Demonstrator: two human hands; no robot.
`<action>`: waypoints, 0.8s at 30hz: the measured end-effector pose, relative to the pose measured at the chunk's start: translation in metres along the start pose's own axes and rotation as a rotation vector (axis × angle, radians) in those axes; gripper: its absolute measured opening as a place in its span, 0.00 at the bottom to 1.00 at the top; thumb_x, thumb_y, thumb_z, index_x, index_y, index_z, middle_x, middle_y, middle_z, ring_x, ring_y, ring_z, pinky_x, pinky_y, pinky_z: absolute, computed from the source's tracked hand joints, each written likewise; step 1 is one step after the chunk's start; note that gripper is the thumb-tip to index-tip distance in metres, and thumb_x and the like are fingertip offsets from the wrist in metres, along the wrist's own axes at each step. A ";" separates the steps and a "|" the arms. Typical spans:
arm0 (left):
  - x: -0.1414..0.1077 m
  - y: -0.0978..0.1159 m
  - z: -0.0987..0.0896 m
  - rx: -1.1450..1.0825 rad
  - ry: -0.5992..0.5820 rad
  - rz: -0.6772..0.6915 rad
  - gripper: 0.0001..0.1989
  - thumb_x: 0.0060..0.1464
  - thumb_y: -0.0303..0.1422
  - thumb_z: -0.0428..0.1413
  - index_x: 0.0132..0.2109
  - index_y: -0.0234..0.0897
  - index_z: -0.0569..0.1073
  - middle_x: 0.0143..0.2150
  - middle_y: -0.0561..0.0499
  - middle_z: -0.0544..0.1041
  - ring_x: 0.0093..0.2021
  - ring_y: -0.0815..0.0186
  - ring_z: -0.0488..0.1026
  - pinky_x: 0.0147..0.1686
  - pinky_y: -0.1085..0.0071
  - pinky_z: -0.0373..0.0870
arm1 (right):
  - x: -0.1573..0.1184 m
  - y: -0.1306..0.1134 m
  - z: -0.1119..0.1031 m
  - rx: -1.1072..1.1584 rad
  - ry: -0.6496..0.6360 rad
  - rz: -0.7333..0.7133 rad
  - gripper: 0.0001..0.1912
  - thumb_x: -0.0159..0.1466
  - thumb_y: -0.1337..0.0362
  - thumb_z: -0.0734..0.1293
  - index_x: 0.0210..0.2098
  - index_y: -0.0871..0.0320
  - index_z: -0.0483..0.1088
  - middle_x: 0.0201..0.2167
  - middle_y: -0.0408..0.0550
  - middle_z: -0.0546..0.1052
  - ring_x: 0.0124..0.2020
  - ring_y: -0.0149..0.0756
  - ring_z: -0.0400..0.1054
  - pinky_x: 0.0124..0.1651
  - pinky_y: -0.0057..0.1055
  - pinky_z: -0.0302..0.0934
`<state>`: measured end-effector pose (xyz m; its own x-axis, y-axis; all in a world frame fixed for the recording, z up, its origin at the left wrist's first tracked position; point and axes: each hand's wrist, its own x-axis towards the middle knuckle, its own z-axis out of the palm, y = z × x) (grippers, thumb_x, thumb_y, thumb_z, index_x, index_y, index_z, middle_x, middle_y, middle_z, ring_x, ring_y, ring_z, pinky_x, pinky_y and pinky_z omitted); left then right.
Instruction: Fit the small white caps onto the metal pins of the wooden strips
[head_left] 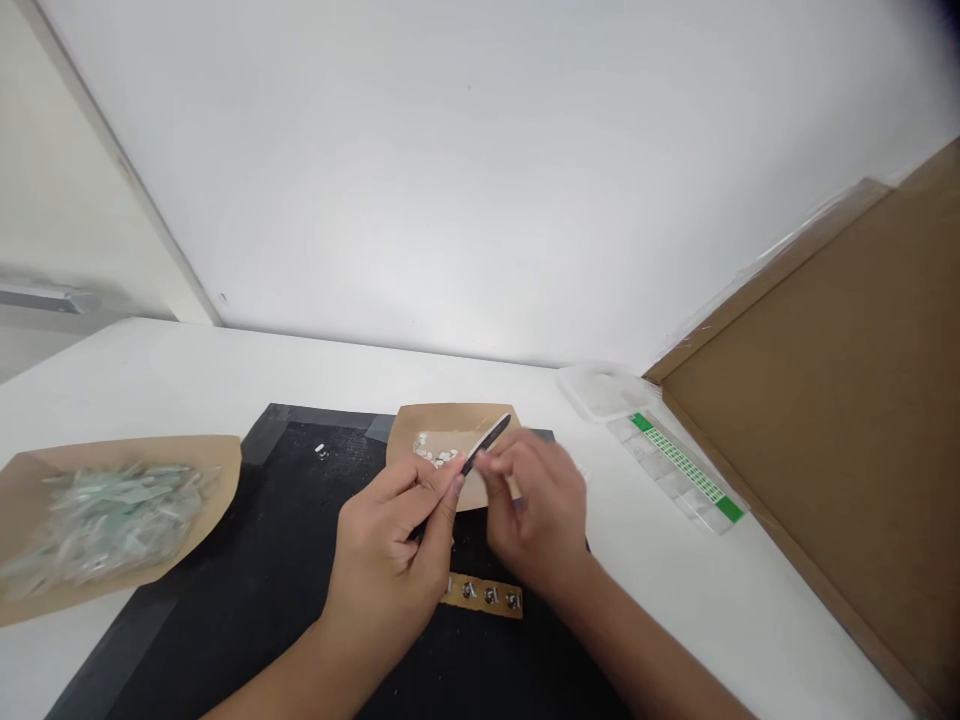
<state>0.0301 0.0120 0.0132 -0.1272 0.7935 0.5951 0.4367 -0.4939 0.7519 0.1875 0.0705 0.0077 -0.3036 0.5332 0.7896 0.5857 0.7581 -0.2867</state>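
Note:
My left hand [401, 530] pinches the lower end of a thin strip [491, 436], dark on one face with a pale edge, which slants up to the right. My right hand [534, 500] is curled beside the strip, thumb and fingertips pressed together near its lower part; it is slightly blurred, and what the fingertips hold is hidden. Behind the hands lies a brown paper tray [405, 425] with small white pieces [442, 458] in it. Below them, a short brown strip [480, 592] carrying several small metal parts lies on the black mat [285, 560], partly covered by my left hand.
At the left, a brown paper tray [225, 470] holds many clear plastic packets [127, 510]. On the right are a clear container [600, 390] and a clear compartment case with a green strip [686, 465], beside a large cardboard box [840, 420]. A white wall stands behind.

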 end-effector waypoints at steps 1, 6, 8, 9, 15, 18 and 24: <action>0.000 0.000 0.000 -0.003 -0.001 0.001 0.11 0.68 0.24 0.57 0.44 0.37 0.86 0.28 0.53 0.73 0.25 0.72 0.69 0.26 0.76 0.68 | 0.000 0.000 0.000 0.006 -0.014 -0.017 0.14 0.72 0.72 0.66 0.31 0.54 0.63 0.28 0.43 0.76 0.27 0.34 0.68 0.33 0.35 0.53; 0.001 0.000 0.000 -0.001 0.001 0.006 0.12 0.68 0.24 0.57 0.47 0.38 0.86 0.28 0.53 0.73 0.25 0.72 0.70 0.26 0.76 0.67 | 0.000 0.000 0.000 -0.024 -0.024 0.022 0.15 0.72 0.72 0.66 0.30 0.54 0.61 0.28 0.42 0.75 0.27 0.34 0.67 0.34 0.36 0.51; 0.001 0.000 0.000 -0.016 0.001 0.009 0.13 0.68 0.23 0.57 0.49 0.38 0.86 0.29 0.53 0.74 0.26 0.72 0.71 0.26 0.76 0.68 | 0.000 -0.001 0.000 -0.019 -0.045 0.002 0.14 0.72 0.72 0.66 0.31 0.54 0.62 0.28 0.41 0.75 0.27 0.34 0.68 0.35 0.36 0.51; 0.001 0.000 0.000 -0.019 0.002 0.007 0.13 0.68 0.23 0.57 0.50 0.38 0.85 0.30 0.53 0.74 0.26 0.72 0.71 0.27 0.76 0.68 | 0.000 -0.001 -0.001 -0.029 -0.029 0.018 0.14 0.72 0.72 0.66 0.31 0.54 0.62 0.28 0.41 0.75 0.28 0.35 0.69 0.35 0.36 0.51; 0.000 -0.001 -0.002 0.014 0.005 0.012 0.13 0.67 0.23 0.58 0.52 0.37 0.85 0.31 0.53 0.76 0.28 0.73 0.73 0.29 0.78 0.70 | 0.001 -0.002 -0.005 0.065 -0.028 0.055 0.13 0.72 0.73 0.68 0.31 0.55 0.65 0.29 0.41 0.77 0.30 0.34 0.71 0.35 0.35 0.53; 0.002 -0.002 -0.004 0.077 0.037 0.050 0.14 0.67 0.24 0.59 0.54 0.38 0.84 0.34 0.53 0.78 0.31 0.72 0.75 0.34 0.77 0.72 | 0.000 0.000 -0.010 0.212 0.017 0.160 0.09 0.72 0.71 0.69 0.35 0.55 0.71 0.32 0.43 0.78 0.35 0.36 0.74 0.38 0.35 0.61; 0.007 -0.009 -0.005 0.130 0.132 0.069 0.16 0.67 0.23 0.59 0.57 0.41 0.82 0.36 0.54 0.77 0.32 0.74 0.75 0.34 0.78 0.72 | -0.011 0.009 -0.014 0.493 0.121 0.306 0.07 0.69 0.73 0.73 0.39 0.53 0.77 0.33 0.43 0.80 0.38 0.37 0.75 0.39 0.35 0.69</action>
<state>0.0206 0.0207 0.0121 -0.2051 0.7019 0.6821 0.5590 -0.4881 0.6703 0.2067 0.0657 0.0044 -0.0708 0.7300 0.6797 0.2062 0.6774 -0.7061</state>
